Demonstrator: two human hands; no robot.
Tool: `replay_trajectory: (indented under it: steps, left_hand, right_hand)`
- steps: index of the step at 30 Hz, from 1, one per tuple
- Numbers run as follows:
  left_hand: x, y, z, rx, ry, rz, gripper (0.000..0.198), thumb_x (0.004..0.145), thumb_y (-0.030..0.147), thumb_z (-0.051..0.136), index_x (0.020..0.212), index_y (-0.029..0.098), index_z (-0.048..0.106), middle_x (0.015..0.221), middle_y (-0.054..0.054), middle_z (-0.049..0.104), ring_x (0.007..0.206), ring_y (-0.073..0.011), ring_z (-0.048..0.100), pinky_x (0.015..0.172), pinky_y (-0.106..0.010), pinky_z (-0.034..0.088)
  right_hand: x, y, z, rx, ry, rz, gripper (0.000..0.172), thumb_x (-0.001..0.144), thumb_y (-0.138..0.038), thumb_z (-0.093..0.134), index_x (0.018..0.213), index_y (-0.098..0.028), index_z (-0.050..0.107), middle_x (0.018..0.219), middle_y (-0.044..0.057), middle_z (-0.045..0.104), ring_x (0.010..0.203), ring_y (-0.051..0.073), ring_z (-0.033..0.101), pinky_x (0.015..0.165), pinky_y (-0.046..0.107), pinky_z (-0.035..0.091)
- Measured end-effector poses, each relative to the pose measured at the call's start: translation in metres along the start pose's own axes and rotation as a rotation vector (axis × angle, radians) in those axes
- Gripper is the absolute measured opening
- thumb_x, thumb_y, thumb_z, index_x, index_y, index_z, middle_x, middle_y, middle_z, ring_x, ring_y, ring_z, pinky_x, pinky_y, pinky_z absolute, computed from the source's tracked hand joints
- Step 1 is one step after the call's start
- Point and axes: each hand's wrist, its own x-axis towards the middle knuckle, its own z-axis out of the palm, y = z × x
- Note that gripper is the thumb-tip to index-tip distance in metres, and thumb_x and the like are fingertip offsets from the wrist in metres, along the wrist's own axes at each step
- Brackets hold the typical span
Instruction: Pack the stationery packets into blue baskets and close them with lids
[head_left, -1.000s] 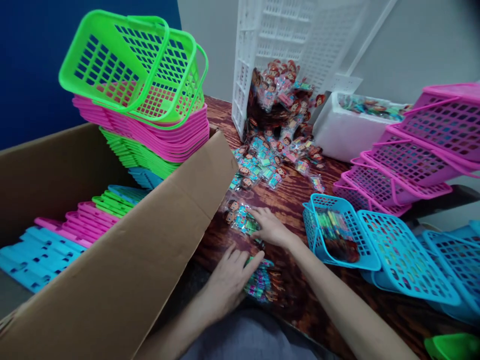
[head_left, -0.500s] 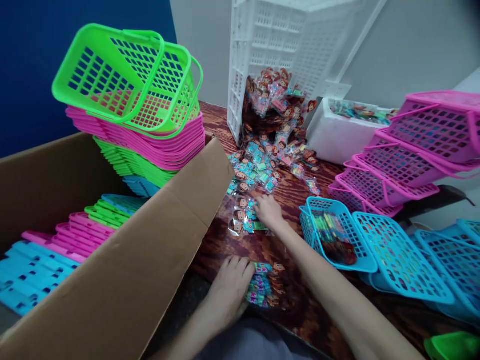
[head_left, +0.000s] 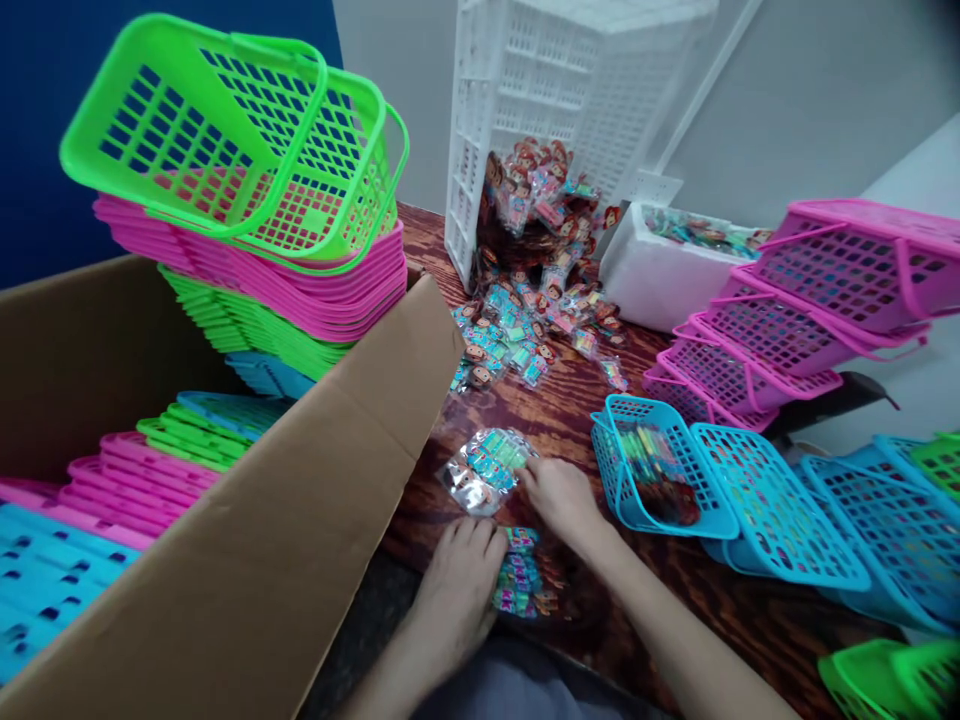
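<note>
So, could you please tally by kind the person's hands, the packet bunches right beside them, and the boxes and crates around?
Hands: 2, left hand and right hand
Packet bunches: 2, fanned bunch and row
Cardboard boxes: 1
White crates: 1
Foam boxes: 1
Total: 7

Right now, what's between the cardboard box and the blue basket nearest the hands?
In the head view: some packets on the table, the right hand at their edge. The left hand and another bunch lie nearer the person.
</note>
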Motion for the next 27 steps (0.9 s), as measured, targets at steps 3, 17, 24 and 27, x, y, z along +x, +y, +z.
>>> replay_trajectory:
  steps: [3, 17, 24, 27]
  left_hand:
    - [0.0, -0.002, 0.003, -0.016, 0.013, 0.007, 0.061, 0.067, 0.013, 0.059, 0.126, 0.019, 0.049, 0.128, -0.01, 0.053, 0.115, -0.03, 0.045, 0.102, -0.046, 0.038]
    - [-0.005, 0.0, 0.012, 0.027, 0.044, -0.051, 0.056, 0.069, 0.017, 0.061, 0.124, 0.018, 0.049, 0.126, -0.009, 0.051, 0.116, -0.0303, 0.043, 0.103, -0.047, 0.039]
    - [-0.005, -0.001, 0.01, 0.008, 0.06, -0.025, 0.067, 0.07, 0.018, 0.063, 0.135, 0.016, 0.045, 0.135, -0.011, 0.048, 0.123, -0.0313, 0.041, 0.109, -0.047, 0.034]
    - [-0.005, -0.003, 0.014, 0.0, 0.074, -0.008, 0.077, 0.069, 0.017, 0.064, 0.141, 0.017, 0.038, 0.144, -0.011, 0.042, 0.131, -0.0316, 0.035, 0.113, -0.046, 0.029]
  right_hand:
    - [0.007, 0.012, -0.001, -0.011, -0.054, 0.167, 0.05, 0.096, -0.052, 0.041, 0.094, -0.015, 0.075, 0.099, 0.021, 0.073, 0.096, 0.033, 0.069, 0.08, 0.04, 0.048]
    - [0.087, -0.092, 0.013, 0.109, 0.072, 0.128, 0.101, 0.072, -0.055, 0.075, 0.152, -0.017, 0.026, 0.138, 0.021, 0.05, 0.125, 0.033, 0.047, 0.097, 0.044, 0.037]
    - [0.069, -0.105, 0.023, 0.141, 0.041, 0.072, 0.093, 0.073, -0.049, 0.073, 0.149, -0.018, 0.03, 0.142, 0.022, 0.043, 0.128, 0.034, 0.042, 0.098, 0.047, 0.033]
    - [0.064, -0.114, 0.027, 0.158, 0.046, 0.032, 0.084, 0.076, -0.033, 0.071, 0.149, -0.019, 0.031, 0.142, 0.022, 0.045, 0.129, 0.035, 0.042, 0.099, 0.047, 0.032]
